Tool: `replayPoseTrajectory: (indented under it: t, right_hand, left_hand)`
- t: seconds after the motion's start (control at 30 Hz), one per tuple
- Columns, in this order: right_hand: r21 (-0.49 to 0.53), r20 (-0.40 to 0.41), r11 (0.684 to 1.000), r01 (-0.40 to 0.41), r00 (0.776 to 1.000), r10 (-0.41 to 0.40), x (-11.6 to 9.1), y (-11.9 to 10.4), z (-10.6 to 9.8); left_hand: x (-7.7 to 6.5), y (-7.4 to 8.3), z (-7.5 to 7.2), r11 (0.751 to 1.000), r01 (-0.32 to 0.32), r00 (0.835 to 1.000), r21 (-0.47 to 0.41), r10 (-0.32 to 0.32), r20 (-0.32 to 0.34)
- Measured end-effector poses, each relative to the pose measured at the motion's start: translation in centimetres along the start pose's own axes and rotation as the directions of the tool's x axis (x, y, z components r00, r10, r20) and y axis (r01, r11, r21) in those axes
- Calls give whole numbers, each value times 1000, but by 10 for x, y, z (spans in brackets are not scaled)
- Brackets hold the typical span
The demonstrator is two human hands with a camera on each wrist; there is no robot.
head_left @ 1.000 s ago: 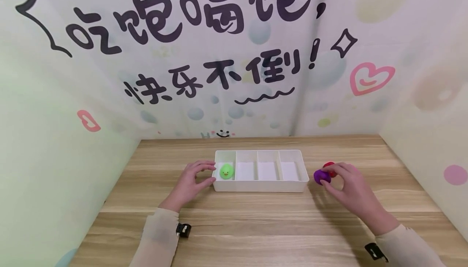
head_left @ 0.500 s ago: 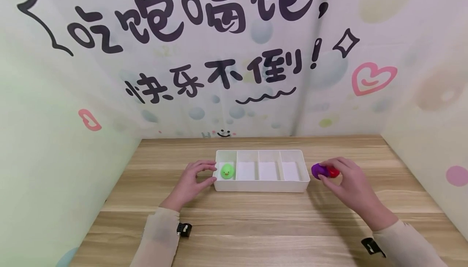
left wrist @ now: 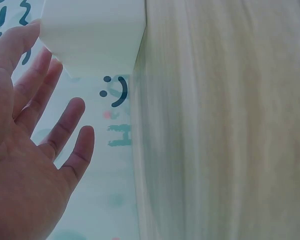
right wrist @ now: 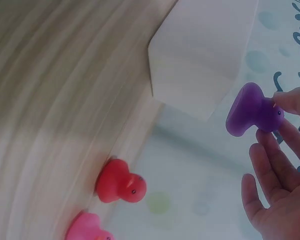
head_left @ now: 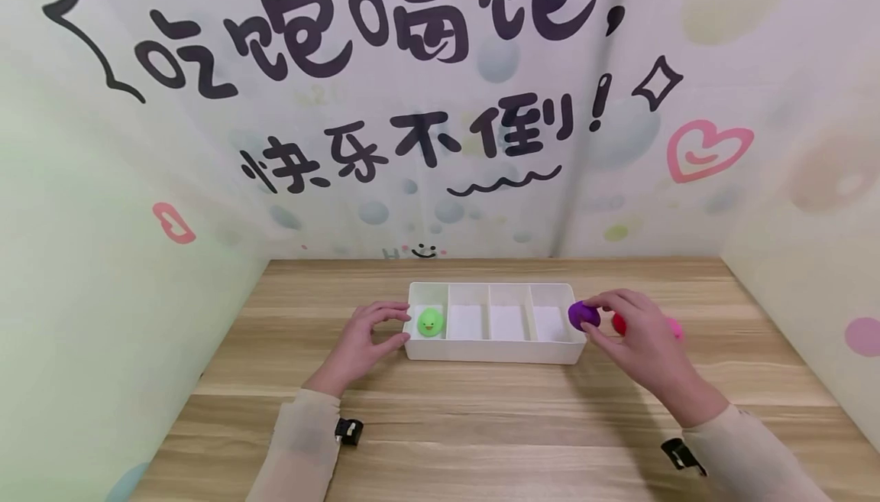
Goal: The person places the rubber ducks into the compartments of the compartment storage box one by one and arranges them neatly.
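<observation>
The wood-grain table (head_left: 454, 425) bears a white box (head_left: 491, 351), red duck (right wrist: 115, 182), pink duck (right wrist: 85, 229).

Back wall (head_left: 330, 219): 2 text lines (head_left: 431, 32), "吃饱喝饱," / "快乐不倒!"; smiley (head_left: 424, 253) below.

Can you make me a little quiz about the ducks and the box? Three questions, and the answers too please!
1. What colour is the duck in the right hand? A) green B) purple C) yellow
2. True or false: the green duck sits in the white box, in the compartment nearest the left hand.
3. Fill in: beside the red duck is a ____ duck.

Key: 1. B, the purple duck. 2. True. 3. Pink duck.
</observation>
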State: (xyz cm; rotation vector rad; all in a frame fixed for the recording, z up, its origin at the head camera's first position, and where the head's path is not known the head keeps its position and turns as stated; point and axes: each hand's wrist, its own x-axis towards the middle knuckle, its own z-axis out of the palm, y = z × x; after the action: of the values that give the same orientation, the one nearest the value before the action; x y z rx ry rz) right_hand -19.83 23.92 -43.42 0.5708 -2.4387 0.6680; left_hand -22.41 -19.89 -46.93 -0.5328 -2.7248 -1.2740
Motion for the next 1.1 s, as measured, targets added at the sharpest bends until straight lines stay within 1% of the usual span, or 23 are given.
replayPoseTrajectory:
  t: [0.2, 0.4, 0.47, 0.67, 0.9, 1.0, 1.1]
  right_hand:
    - [57, -11, 997, 44, 999, -44, 9, -8, 11]
    - [64, -17, 995, 82, 997, -81, 19, -16, 18]
    - [63, -9, 995, 77, 997, -76, 21, -19, 20]
    - [92, 28, 994, 56, 998, -58, 25, -28, 26]
    - [105, 51, 993, 45, 997, -50, 31, -34, 34]
    - [108, 61, 993, 41, 997, -48, 34, -36, 36]
    - [110, 72, 994, 23, 997, -31, 37, -39, 39]
  left_hand:
    - [0, -2, 0, 1000, 19, 1000, -15, -18, 6]
    - [0, -4, -1, 1000, 17, 1000, -12, -17, 7]
    - [0, -4, -1, 1000, 9, 1000, -7, -9, 4]
    - [-1, -4, -2, 1000, 23, 1000, -12, -23, 10]
    - [-1, -3, -2, 1000, 13, 1000, -8, -13, 17]
    - [0, -3, -2, 1000, 20, 1000, -11, -20, 19]
    - [0, -4, -1, 1000, 16, 1000, -12, -16, 18]
